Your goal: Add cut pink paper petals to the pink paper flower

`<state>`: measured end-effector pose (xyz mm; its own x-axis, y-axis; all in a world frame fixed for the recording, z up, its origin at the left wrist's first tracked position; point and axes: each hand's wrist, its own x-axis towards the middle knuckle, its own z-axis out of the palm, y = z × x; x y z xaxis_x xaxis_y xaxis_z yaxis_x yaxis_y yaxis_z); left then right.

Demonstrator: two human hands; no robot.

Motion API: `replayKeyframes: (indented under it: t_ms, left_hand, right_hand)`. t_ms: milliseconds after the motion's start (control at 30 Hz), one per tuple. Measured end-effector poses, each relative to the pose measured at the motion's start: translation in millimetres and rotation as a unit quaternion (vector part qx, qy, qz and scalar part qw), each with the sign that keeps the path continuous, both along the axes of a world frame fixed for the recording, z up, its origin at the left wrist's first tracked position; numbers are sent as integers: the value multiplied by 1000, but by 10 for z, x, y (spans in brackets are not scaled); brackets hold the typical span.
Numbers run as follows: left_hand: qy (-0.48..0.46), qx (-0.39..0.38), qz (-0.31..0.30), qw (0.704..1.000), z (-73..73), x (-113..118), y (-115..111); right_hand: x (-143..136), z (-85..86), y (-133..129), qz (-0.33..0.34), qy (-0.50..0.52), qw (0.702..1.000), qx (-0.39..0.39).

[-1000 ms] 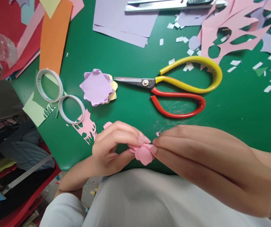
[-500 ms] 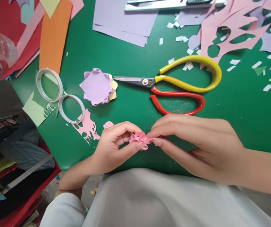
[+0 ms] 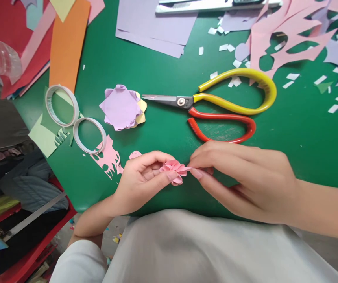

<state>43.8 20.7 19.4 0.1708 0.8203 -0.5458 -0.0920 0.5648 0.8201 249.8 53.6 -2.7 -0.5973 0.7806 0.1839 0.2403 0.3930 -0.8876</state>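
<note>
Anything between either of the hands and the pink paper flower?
Nothing visible. The left hand holds the pink paper flower directly; the right hand pinches its right edge. The scissors lie beyond the hands, not between.

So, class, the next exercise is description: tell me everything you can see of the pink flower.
The pink flower looks made of paper, with several rounded, overlapping petals spread outward. It is held over the near part of the green table. The left hand grips its left side, the thumb covering part of it; the right hand pinches a petal on its right side between thumb and finger. Its underside is hidden.
</note>
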Motion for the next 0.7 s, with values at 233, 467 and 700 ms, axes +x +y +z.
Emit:
replayKeyframes:
  t_ms: [233, 467, 700]
  left_hand:
    - [-82, -66, -31, 994, -43, -74, 9]
    - [-132, -115, -39, 984, -45, -109, 27]
    - [-137, -123, -39, 982, -25, -89, 46]
  right_hand:
    - [24, -44, 43, 43, 34, 997, 62]
    - [17, -103, 63, 75, 49, 995, 34]
    - [82, -167, 94, 106, 75, 981, 142]
